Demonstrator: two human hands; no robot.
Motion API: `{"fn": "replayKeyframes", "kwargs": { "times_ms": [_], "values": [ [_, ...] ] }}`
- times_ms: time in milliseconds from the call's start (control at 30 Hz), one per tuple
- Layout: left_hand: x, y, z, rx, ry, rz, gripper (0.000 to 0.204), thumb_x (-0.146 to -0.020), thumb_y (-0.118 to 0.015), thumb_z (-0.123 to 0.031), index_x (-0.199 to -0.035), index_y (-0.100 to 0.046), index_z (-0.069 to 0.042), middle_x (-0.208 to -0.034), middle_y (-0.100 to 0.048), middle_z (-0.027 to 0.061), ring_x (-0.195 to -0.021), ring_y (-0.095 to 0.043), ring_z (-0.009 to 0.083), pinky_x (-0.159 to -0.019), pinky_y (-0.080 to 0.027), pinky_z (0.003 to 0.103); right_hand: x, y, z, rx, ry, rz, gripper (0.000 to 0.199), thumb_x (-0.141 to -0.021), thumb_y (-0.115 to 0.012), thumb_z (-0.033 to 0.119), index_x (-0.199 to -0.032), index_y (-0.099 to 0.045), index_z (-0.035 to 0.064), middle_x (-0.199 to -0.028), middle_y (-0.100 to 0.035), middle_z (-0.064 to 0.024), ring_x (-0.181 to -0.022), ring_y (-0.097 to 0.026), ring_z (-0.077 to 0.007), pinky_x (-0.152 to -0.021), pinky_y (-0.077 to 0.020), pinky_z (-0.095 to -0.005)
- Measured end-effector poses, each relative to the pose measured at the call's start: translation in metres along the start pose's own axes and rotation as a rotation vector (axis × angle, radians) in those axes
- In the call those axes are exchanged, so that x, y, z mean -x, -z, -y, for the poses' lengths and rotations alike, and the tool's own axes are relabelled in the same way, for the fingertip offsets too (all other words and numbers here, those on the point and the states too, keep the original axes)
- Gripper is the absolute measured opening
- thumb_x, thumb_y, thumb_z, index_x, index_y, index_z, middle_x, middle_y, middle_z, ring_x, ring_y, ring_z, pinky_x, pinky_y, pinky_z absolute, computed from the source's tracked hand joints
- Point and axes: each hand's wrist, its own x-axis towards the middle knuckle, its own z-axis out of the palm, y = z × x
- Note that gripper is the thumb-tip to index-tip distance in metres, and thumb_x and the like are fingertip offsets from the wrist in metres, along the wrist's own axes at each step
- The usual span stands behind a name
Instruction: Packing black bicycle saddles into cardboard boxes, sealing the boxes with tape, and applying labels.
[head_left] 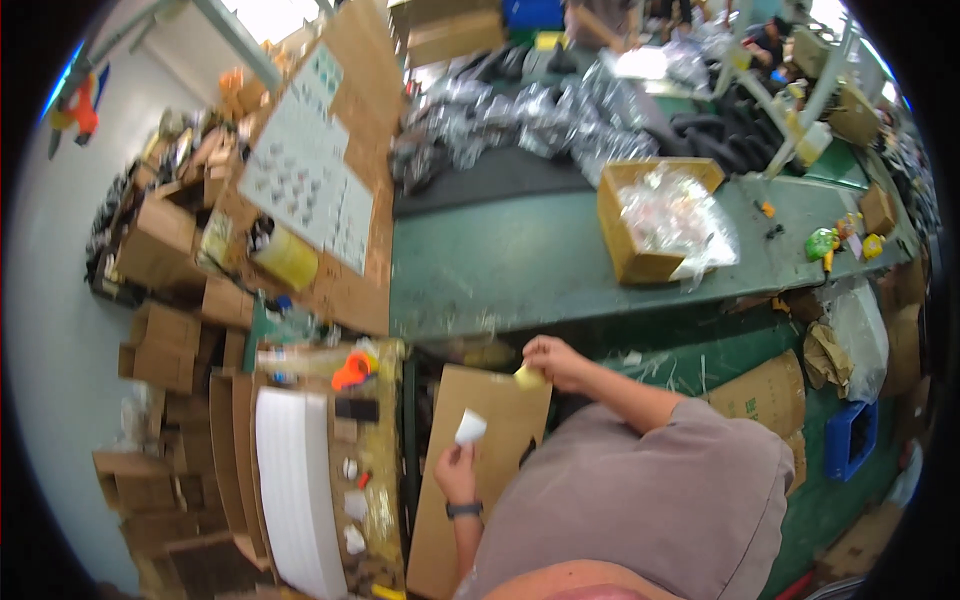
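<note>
A flat brown cardboard piece (450, 540) lies before me, and both my hands are over it. Between the fingers of my left hand (457, 474), which has a dark band at the wrist, is a small white piece (471, 427) like paper or a label. My right hand (553, 362) is at the far right corner of the cardboard, its fingers closed on a small pale yellow piece (529, 377). What that yellow piece is I cannot make out. A small dark mark or slot shows near the cardboard's right edge.
At left, a taped ledge holds a stack of white foam sheets (290, 480) and an orange tape dispenser (354, 370). Ahead, the green table (480, 260) carries an open carton (615, 230) of clear plastic bags. A blue crate (850, 440) stands at right.
</note>
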Motion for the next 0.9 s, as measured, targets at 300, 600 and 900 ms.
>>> {"fn": "replayKeyframes", "kwargs": {
  "times_ms": [300, 600, 900],
  "values": [
    [-0.068, -0.105, -0.041, -0.554, -0.530, 0.038, 0.016, -0.093, -0.076, 0.004, -0.108, -0.080, 0.003, -0.122, -0.079, 0.0175, -0.110, -0.076, 0.0388, -0.098, -0.061, 0.043, -0.073, -0.016, -0.021, 0.443, -0.546, 0.443, 0.040, -0.103, -0.081, 0.043, -0.109, -0.080, 0.0033, -0.095, -0.075, -0.0012, -0.079, -0.062, -0.0109, -0.066, -0.0481, -0.0298],
    [-0.068, -0.090, 0.005, -0.826, -0.191, 0.032, 0.060, -0.093, -0.082, -0.008, -0.149, -0.062, -0.003, -0.145, -0.068, 0.0178, -0.121, -0.072, 0.0336, -0.097, -0.060, 0.044, -0.244, 0.002, -0.110, 0.387, -0.358, 0.132, 0.039, -0.100, -0.084, 0.031, -0.118, -0.080, -0.0040, -0.107, -0.081, -0.0068, -0.093, -0.071, -0.0134, -0.084, -0.0564, -0.0337],
    [-0.050, -0.108, 0.034, -0.781, 0.092, 0.142, 0.066, -0.094, -0.083, -0.017, -0.154, -0.058, -0.008, -0.142, -0.070, 0.0177, -0.122, -0.071, 0.0369, -0.099, -0.060, 0.045, -0.311, 0.014, -0.169, 0.559, -0.334, 0.241, 0.053, -0.095, -0.089, 0.036, -0.129, -0.078, -0.0035, -0.116, -0.081, -0.0131, -0.099, -0.074, -0.0187, -0.090, -0.0579, -0.0353]
  ]
}}
